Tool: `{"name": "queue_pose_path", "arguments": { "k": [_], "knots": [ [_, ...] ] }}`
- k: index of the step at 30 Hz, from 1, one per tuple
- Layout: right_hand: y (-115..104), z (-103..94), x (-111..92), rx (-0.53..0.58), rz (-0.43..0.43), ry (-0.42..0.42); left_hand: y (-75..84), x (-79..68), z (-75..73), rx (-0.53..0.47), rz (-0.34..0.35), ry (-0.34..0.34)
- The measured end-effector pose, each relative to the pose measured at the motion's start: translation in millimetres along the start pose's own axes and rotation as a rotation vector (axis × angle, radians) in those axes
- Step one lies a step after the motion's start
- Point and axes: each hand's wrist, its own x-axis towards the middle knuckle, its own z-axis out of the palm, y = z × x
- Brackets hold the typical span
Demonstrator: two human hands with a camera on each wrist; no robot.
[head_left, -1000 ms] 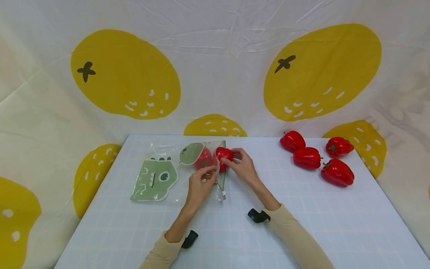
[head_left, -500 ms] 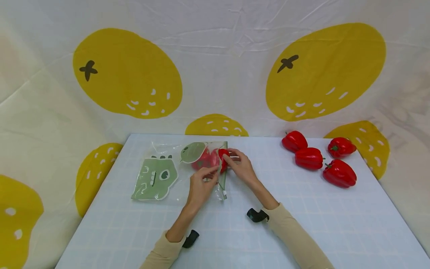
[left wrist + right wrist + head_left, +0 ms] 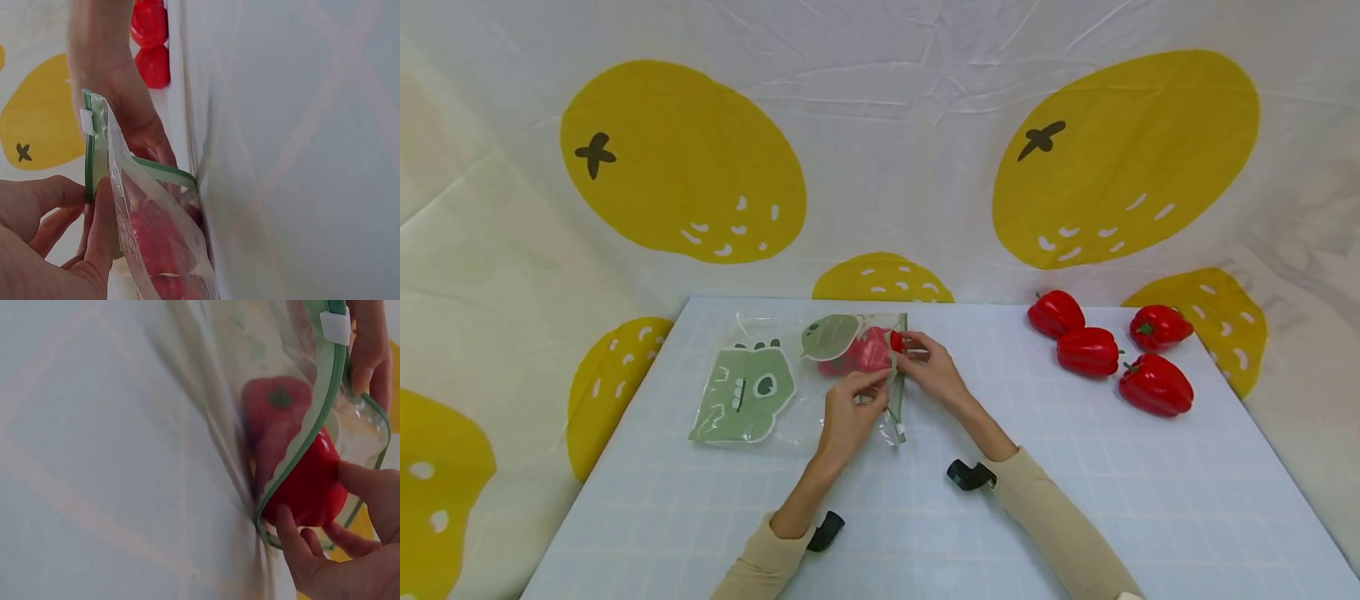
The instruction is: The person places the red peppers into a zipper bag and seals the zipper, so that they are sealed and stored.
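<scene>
While a pale cloth (image 3: 895, 192) printed with big yellow fruits rises behind and to both sides, the bench (image 3: 925, 542) spreads across the middle, covered in light blue with a faint white check. Two arms in beige sleeves reach over it from the near edge. Left of centre lies the clear bag (image 3: 808, 400), printed with a green creature and a green speech bubble, its green-edged mouth facing right and spread apart.

Both hands work at that mouth. The left hand (image 3: 850, 412) pinches the near part of the rim between thumb and fingers. The right hand (image 3: 938, 371) holds the held pepper (image 3: 319, 487), thumb on one side and fingers on the other. This red pepper sits in the opening, partly behind the film and partly outside it. Deeper in the bag, seen through the plastic, rests the inner pepper (image 3: 275, 403), its green stem end showing in the right wrist view.

Well apart, at the far right of the bench, four loose red peppers lie grouped near one another: the back-left pepper (image 3: 1056, 314), the back-right pepper (image 3: 1160, 327), the front-left pepper (image 3: 1088, 352) with its stem pointing right, and the front-right pepper (image 3: 1156, 385).

Each wrist carries a small black device (image 3: 970, 475). Smallest is the white slider (image 3: 336, 327) on the bag's green zip.
</scene>
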Motion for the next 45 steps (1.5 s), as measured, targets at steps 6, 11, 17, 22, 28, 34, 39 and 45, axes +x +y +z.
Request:
{"name": "queue_pose_path", "arguments": {
  "k": [6,11,17,22,28,34,39,45],
  "knots": [
    [0.8,1.7,2.4,0.006,-0.028,0.004,0.8,0.4,3.1,-0.004,0.018,0.003],
    [4.3,4.5,7.6,0.014,-0.041,0.014,0.2,-0.1,5.7,-0.010,0.028,0.015],
    [2.9,8.7,13.1,0.013,-0.038,0.026,0.5,-0.1,6.7,-0.010,0.034,0.019],
    [1.2,11.5,15.5,0.003,-0.024,0.026,0.4,0.1,6.9,-0.007,0.011,0.005],
    [0.8,16.5,19.6,0.010,-0.032,0.028,0.3,-0.1,5.5,-0.010,-0.022,-0.005],
    [-0.2,15.1,17.4,-0.004,-0.029,0.004,0.9,0.3,5.0,-0.056,-0.050,-0.014],
    [1.0,7.6,12.9,-0.003,-0.053,-0.048,-0.4,1.3,4.1,-0.121,-0.104,-0.020],
    [3.1,-2.5,6.4,-0.041,-0.126,-0.075,-0.6,2.3,1.8,-0.150,-0.112,-0.018]
  ]
}}
